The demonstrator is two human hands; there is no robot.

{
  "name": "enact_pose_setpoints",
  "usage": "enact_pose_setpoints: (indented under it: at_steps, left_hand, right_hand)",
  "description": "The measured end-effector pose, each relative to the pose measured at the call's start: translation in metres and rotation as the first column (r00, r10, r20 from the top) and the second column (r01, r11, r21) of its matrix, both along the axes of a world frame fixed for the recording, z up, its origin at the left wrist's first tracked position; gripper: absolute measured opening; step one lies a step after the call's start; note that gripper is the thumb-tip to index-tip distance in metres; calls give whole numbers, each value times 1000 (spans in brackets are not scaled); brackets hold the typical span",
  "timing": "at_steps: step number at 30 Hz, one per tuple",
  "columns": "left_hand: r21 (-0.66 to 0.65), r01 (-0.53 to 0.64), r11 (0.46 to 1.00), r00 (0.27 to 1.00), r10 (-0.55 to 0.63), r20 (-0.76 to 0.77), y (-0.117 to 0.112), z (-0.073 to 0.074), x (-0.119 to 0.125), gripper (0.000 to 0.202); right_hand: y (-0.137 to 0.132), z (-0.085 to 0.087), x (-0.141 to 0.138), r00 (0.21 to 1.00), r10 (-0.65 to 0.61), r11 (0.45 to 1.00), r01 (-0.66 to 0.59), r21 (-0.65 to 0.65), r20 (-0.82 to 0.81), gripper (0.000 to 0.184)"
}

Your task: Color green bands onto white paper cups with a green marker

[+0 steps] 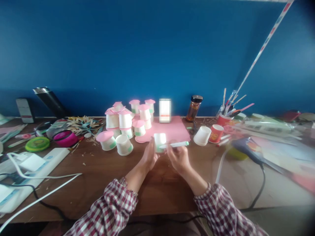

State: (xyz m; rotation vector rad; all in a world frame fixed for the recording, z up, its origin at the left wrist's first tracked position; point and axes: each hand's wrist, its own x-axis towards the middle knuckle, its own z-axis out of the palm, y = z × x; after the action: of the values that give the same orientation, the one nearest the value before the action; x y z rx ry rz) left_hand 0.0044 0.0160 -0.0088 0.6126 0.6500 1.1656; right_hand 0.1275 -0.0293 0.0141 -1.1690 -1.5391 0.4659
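My left hand is closed around the side of a white paper cup, which has a pale green patch low on it. In my right hand is a marker pen with a whitish barrel and a light green end at the right. The pen's left end reaches the cup's lower right side; whether it touches cannot be made out. Behind my hands lies a stack of pink paper. To the left stand several white cups with pink paper roofs, and a roofless upturned cup with a green patch.
At the right are a white cup, a red cup, a tool holder and a blue glue gun with its cord. A dark-lidded bottle stands behind. A power strip and white cables occupy the left.
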Motion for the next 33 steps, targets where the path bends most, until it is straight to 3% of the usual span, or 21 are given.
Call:
enact_pose_setpoints:
  at_steps: [21, 27, 30, 33]
  left_hand:
    - [48, -46, 998, 994, 50, -93, 1, 1, -1, 52]
    - [-34, -64, 997, 997, 62, -34, 4, 0, -3, 49]
    - [-83, -65, 994, 998, 65, -1, 7, -2, -4, 48]
    - [-98, -70, 993, 997, 71, 7, 8, -2, -4, 49]
  right_hand:
    - [0, 0, 2, 995, 44, 999, -43, -14, 86, 18]
    - [4, 2, 3, 987, -26, 1000, 25, -8, -157, 17]
    - [7, 2, 2, 960, 2, 1000, -4, -6, -279, 20]
    - [9, -1, 1, 952, 50, 999, -54, -4, -301, 21]
